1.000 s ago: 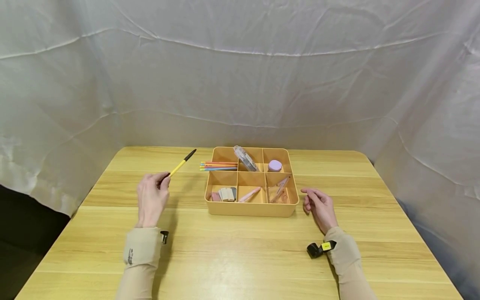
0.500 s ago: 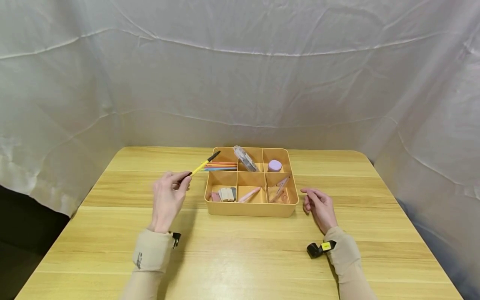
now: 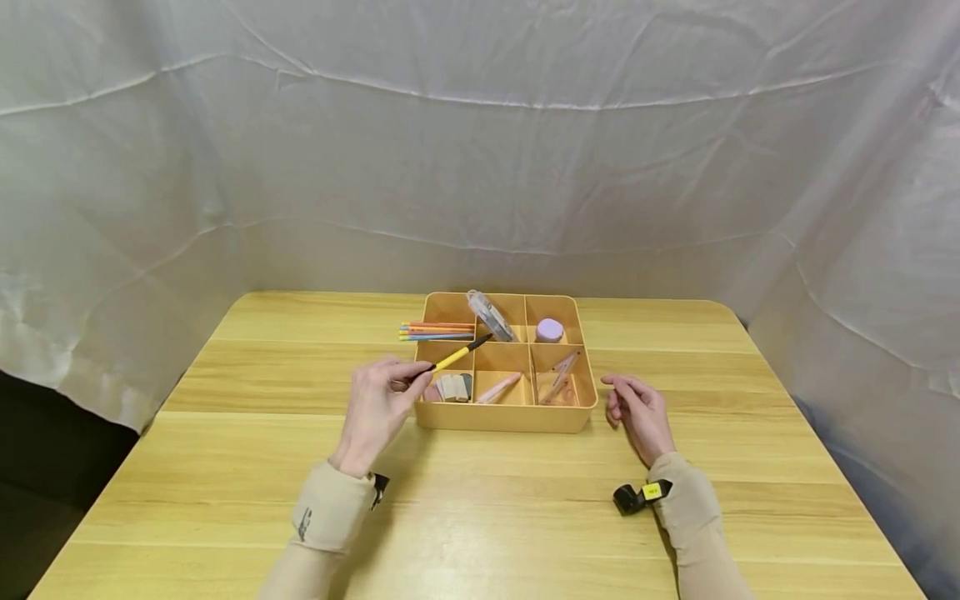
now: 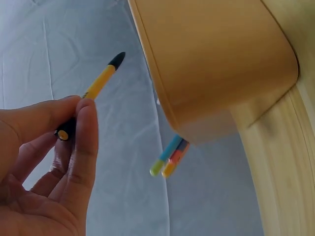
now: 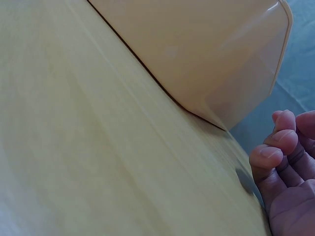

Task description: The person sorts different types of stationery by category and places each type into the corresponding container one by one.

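Observation:
My left hand (image 3: 375, 412) pinches a yellow pen with black ends (image 3: 453, 357) between thumb and fingertips. The pen is held over the left part of the orange divided box (image 3: 502, 419), its black tip pointing up and right. In the left wrist view the pen (image 4: 101, 81) stands clear of the box wall (image 4: 216, 59). My right hand (image 3: 642, 412) rests on the table just right of the box, fingers loosely curled and holding nothing. In the right wrist view its fingers (image 5: 268, 155) are near the box's corner.
Several pencils (image 3: 437, 332) stick out over the box's left side. Its compartments also hold a clear plastic case (image 3: 491, 318), a purple round item (image 3: 549, 331), erasers (image 3: 453, 388), a pink pen-like stick (image 3: 498, 389) and clear rulers (image 3: 561, 375). A pale curtain (image 3: 480, 167) hangs behind the table.
My left hand has moved right with the yellow pen, from beside the box to over its left compartments. The pen also sits lower in view. My right hand has stayed put.

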The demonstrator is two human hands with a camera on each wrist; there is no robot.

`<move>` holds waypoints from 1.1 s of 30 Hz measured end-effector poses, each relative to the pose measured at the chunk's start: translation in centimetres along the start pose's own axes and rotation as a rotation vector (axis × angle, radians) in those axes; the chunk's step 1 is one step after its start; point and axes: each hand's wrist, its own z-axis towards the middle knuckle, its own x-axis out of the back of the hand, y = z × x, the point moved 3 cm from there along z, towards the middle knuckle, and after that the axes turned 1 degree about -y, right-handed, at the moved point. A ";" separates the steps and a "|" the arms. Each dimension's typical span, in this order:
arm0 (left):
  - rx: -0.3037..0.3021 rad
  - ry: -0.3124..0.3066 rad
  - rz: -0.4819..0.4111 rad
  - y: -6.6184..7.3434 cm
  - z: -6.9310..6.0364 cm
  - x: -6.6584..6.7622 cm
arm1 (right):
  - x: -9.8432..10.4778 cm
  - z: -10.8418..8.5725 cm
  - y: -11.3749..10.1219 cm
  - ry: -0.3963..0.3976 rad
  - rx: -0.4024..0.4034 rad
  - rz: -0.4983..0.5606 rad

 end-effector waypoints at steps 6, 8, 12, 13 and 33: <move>0.033 -0.067 0.022 0.8 -0.1 -1.0 | 0.0 0.1 0.0 -0.006 -0.004 0.007; 0.033 -0.083 0.031 1.0 -0.1 -1.3 | 0.0 0.1 -0.1 -0.008 -0.005 0.007; 0.019 -0.111 0.076 1.5 -0.1 -2.1 | 0.0 0.1 -0.1 -0.009 -0.007 0.006; 0.018 -0.119 0.088 1.5 -0.1 -2.3 | 0.0 0.1 -0.1 -0.008 -0.007 0.006; -0.069 -0.169 0.338 2.5 0.2 -5.3 | 0.0 0.1 -0.1 0.007 -0.013 -0.002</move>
